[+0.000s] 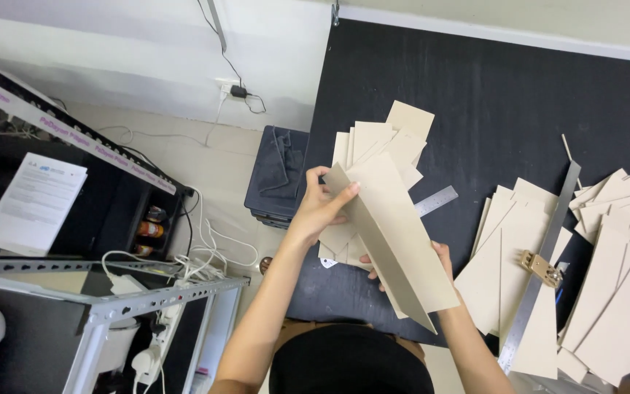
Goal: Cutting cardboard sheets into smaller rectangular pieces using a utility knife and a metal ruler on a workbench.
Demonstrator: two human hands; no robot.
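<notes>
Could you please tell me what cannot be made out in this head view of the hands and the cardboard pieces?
- Right hand: mostly hidden behind the large beige cardboard sheet; its grip cannot be judged.
- Fanned stack of beige cardboard pieces: lower part covered by the sheet and the left hand.
- Long steel ruler: lower end lost among cardboard pieces.
- White printed paper: text too small.

Table: black top (490, 95), against the wall
Long steel ruler (541, 270): lies across cut cardboard pieces (614, 241) at right
Short ruler (435, 201): beside them
Floor: dark bin (277, 175), tangled white cables (198, 255)
Left: metal shelf (111, 299), printed sheet (34, 204)
</notes>
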